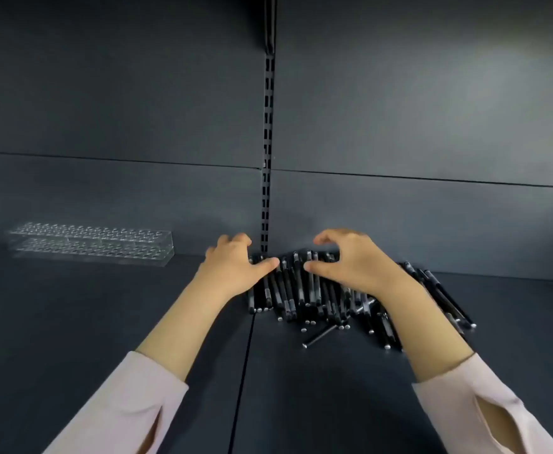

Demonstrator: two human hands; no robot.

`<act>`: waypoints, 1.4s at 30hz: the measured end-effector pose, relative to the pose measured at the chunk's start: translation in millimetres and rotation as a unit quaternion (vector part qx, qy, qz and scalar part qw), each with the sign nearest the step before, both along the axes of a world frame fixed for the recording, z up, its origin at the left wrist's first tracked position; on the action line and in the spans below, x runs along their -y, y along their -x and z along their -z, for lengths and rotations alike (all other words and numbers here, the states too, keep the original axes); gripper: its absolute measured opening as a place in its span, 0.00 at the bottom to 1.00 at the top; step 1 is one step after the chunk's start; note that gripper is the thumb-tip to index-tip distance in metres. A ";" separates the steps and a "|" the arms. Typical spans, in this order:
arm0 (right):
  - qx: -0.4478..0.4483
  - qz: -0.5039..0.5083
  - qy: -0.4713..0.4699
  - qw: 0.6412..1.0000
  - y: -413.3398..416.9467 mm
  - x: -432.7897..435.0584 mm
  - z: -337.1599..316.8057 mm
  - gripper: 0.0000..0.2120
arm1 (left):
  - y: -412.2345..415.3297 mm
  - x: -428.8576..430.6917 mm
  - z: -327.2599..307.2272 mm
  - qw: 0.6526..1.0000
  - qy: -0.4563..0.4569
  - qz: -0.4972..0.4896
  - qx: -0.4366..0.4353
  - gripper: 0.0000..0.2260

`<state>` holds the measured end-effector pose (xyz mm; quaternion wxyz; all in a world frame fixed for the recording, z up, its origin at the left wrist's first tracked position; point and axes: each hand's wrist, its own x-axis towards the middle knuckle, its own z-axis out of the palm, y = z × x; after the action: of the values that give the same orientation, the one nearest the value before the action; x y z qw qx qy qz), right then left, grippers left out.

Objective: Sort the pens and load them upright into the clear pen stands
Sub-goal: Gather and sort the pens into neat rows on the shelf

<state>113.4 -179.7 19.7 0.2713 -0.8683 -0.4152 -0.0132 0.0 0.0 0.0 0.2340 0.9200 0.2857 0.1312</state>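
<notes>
A heap of several black pens (304, 290) with silver tips lies on the dark shelf (104, 322), against the back wall, right of the shelf seam. My left hand (232, 265) curls its fingers over the heap's far left end, with its thumb laid across the pens. My right hand (350, 262) arches over the middle of the heap; its fingers hook behind the pens and its thumb presses on their near side. The clear pen stand (91, 244), with rows of holes, stands at the back left, apart from both hands, with no pens in it.
A slotted vertical rail (268, 142) runs up the dark back wall just behind the heap. A seam (245, 371) divides the shelf between my arms. A few loose pens (321, 335) lie askew at the heap's front and right.
</notes>
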 end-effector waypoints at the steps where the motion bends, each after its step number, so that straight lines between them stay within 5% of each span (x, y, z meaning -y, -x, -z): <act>1: -0.011 0.001 0.012 1.000 -0.7 -4.2 4.6 0.25 | -5.3 -1.7 5.5 0.999 0.047 -0.012 -0.014 0.38; 4: -0.007 -0.007 0.057 0.998 -3.5 -12.7 20.6 0.27 | -18.5 -3.7 21.8 0.988 0.138 -0.045 -0.057 0.46; 14: -0.084 -0.007 0.035 0.996 -24.1 -10.5 47.3 0.31 | -49.8 11.6 47.3 0.990 0.110 -0.087 -0.020 0.51; 35: -0.096 -0.003 0.018 0.995 -25.7 -8.6 50.8 0.25 | -37.9 2.5 37.2 0.971 0.229 -0.067 0.032 0.18; 42: -0.099 -0.004 0.006 0.995 -24.2 -9.2 50.2 0.25 | -30.9 0.8 35.1 0.958 0.268 -0.073 0.068 0.15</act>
<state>137.5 -170.5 -30.5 0.3065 -0.8650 -0.3899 0.0767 30.9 -0.8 -35.1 0.4808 0.7892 0.3599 0.1286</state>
